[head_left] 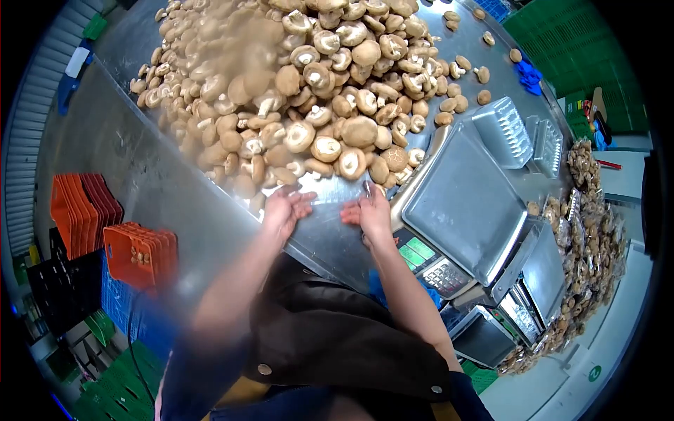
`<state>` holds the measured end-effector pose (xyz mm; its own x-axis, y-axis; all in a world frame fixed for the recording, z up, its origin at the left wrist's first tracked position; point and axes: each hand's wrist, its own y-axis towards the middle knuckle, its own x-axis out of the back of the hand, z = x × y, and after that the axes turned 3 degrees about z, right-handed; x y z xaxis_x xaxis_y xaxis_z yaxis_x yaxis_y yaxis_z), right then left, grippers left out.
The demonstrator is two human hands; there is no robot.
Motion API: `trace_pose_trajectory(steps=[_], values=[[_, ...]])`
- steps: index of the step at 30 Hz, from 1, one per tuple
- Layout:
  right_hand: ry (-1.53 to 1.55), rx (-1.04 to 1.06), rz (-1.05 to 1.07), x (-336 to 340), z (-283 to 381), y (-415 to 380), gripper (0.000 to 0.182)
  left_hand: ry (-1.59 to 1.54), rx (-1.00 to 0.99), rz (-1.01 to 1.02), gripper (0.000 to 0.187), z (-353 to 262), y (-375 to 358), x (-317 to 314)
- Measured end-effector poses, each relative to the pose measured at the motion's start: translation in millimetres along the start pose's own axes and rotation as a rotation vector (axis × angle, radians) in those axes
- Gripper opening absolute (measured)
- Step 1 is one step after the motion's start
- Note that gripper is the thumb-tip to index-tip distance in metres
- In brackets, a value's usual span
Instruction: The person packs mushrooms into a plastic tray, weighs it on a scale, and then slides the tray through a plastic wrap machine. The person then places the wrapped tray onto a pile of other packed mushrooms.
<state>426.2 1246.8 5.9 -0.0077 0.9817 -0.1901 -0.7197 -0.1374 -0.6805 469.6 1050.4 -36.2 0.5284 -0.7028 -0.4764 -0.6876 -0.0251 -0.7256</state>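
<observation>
Cool, fairly bright light fell on the steel counter (319,242), leaving a white glare between the left hand (286,210) and the right hand (370,212), just inside the near edge. Paler sheen covered the scale's tray (467,203). A hazy smear blurred the mushrooms (326,149) toward the counter's left edge; mid-heap they looked sharper. The left forearm (235,284) was soft. Wide-angle distortion curved the outer surroundings, and the frame's corners went black.
</observation>
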Motion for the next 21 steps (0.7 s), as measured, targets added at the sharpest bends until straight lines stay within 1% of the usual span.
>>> trace_pose_trajectory(steps=[1, 2, 4, 5, 6, 8, 9, 10, 13, 16, 19, 21], values=[[0.053, 0.02, -0.018, -4.7, 2.0, 19.4, 0.046, 0.004, -0.084, -0.07, 0.03, -9.7, 11.1, -16.4], [0.106, 0.035, -0.038, -8.3, 2.8, 34.8, 0.046, 0.03, -0.145, -0.091, 0.027, -20.7, 20.2, -29.8], [0.113, 0.107, -0.08, -17.0, 13.0, 57.3, 0.048, 0.121, -0.252, -0.12, 0.024, -23.7, 43.9, -41.6], [0.169, 0.12, -0.116, -17.1, 14.8, 68.2, 0.049, 0.143, -0.303, -0.116, 0.021, -16.8, 51.5, -42.9], [0.152, 0.117, -0.097, -16.7, 16.9, 69.5, 0.05, 0.157, -0.343, -0.066, 0.021, -8.7, 57.9, -36.0], [0.129, 0.111, -0.069, -9.9, 14.9, 64.3, 0.051, 0.093, -0.333, -0.082, 0.019, -4.6, 45.7, -38.2], [0.114, 0.12, -0.092, -11.9, 15.7, 51.5, 0.052, 0.107, -0.325, -0.079, 0.019, -2.4, 36.5, -39.6], [0.124, 0.168, -0.06, -10.3, 9.0, 45.6, 0.05, 0.066, -0.332, -0.08, 0.022, 2.5, 29.2, -39.0], [0.182, 0.201, -0.115, -9.6, -1.3, 21.5, 0.041, 0.036, -0.353, -0.011, 0.029, 7.0, 7.4, -36.8], [0.214, 0.209, -0.094, -9.4, 3.4, -5.7, 0.04, 0.058, -0.338, -0.027, 0.03, 1.8, -19.5, -44.2], [0.184, 0.256, -0.054, -7.7, 15.2, -27.2, 0.041, 0.1, -0.359, -0.01, 0.018, -5.7, -42.3, -52.4], [0.15, 0.313, -0.049, -5.0, 23.1, -41.6, 0.041, 0.12, -0.362, -0.007, 0.018, -11.1, -53.6, -61.1]])
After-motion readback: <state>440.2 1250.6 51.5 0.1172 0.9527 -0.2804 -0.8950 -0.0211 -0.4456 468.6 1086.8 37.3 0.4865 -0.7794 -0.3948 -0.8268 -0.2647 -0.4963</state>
